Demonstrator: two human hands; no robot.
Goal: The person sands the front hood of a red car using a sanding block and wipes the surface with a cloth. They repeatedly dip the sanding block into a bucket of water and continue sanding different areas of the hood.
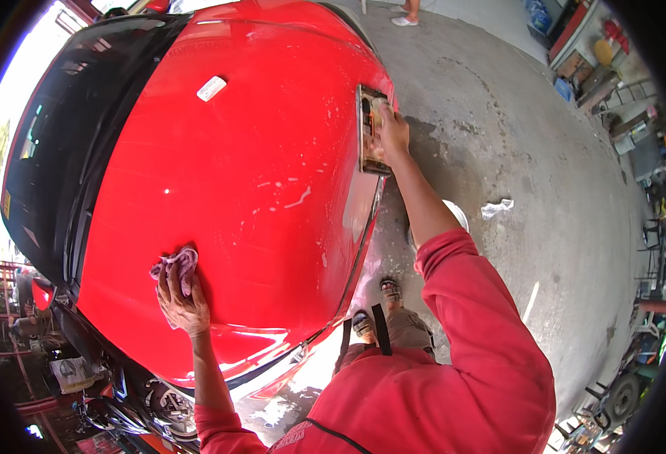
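A red car hood (234,166) with wet streaks and pale spots spreads out below me. Near its left lower part, my left hand (184,304) is closed on a crumpled pinkish-purple rag (180,263) pressed against the paint. Out at the front edge of the hood, my right hand (390,135) grips a long rectangular sanding block (369,155), laid along that edge. The underside of the block is hidden. A small white rounded bar (212,88) lies on the hood toward the windshield, apart from both hands.
A white bucket (456,215), partly hidden by my right arm, stands on the concrete floor (567,197). Beyond it lies a crumpled white cloth (497,208). A motorcycle (168,408) is close by the car at lower left. Another person's foot (405,21) shows at the top. Clutter lines the right wall.
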